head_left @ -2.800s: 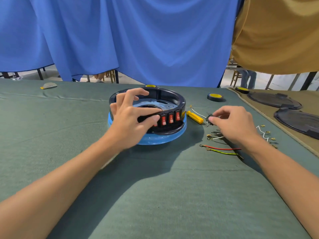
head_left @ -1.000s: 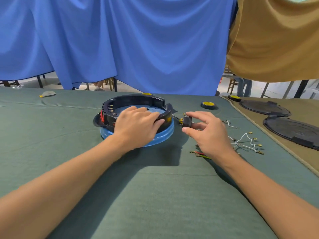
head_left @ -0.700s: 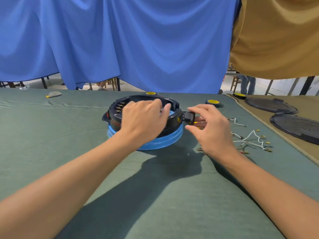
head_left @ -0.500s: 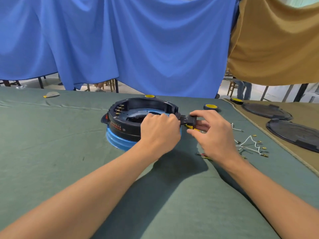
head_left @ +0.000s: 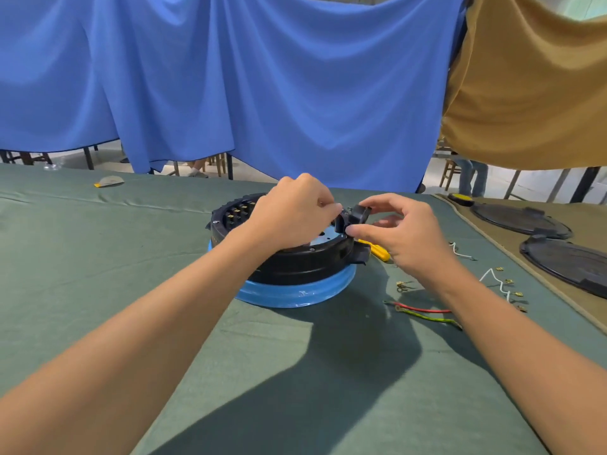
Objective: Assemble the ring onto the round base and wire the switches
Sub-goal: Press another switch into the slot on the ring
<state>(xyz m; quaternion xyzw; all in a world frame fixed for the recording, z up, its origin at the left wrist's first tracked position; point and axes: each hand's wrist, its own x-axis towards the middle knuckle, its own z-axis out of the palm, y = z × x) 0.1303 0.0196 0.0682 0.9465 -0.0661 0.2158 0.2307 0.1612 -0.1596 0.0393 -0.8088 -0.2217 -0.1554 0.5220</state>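
Note:
A black ring (head_left: 305,261) sits on the round blue base (head_left: 295,292) in the middle of the green table. Switch terminals (head_left: 238,213) show inside the ring's far left wall. My left hand (head_left: 292,215) lies over the ring, its fingers curled at the right rim, and what they hold is hidden. My right hand (head_left: 397,234) pinches a small black part (head_left: 356,216) between thumb and fingers, right at the ring's right rim. Red and green wires (head_left: 423,315) lie on the cloth under my right forearm.
A yellow-handled screwdriver (head_left: 377,251) lies beside the ring under my right hand. White wires (head_left: 492,280) and small brass terminals lie to the right. Black round lids (head_left: 522,220) rest on the brown mat at far right. Blue and tan cloths hang behind.
The ring has been turned so the switch side faces left. My left hand moved from the near rim to the right rim, and my right hand lifted the black part onto that rim.

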